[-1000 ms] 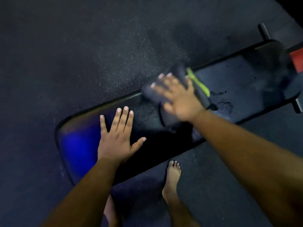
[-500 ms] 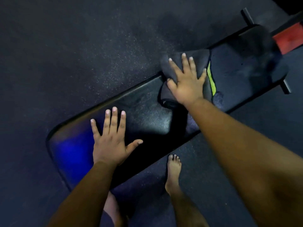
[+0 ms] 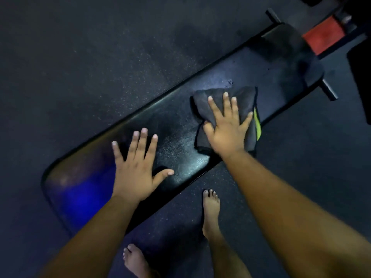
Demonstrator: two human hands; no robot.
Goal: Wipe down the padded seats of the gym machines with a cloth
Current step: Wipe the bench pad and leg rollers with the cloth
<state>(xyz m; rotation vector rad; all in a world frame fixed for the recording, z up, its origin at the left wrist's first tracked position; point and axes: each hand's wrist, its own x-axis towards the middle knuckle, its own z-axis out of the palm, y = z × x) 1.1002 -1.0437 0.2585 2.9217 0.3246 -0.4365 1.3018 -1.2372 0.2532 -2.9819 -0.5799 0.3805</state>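
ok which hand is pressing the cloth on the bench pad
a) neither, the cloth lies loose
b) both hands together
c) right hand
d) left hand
c: the right hand lies flat with fingers spread on the dark cloth, while the left hand rests on the bare bench pad, apart from the cloth.

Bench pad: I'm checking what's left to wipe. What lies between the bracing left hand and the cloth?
Only bare bench pad lies between the left hand and the cloth under the right hand, per the head view.
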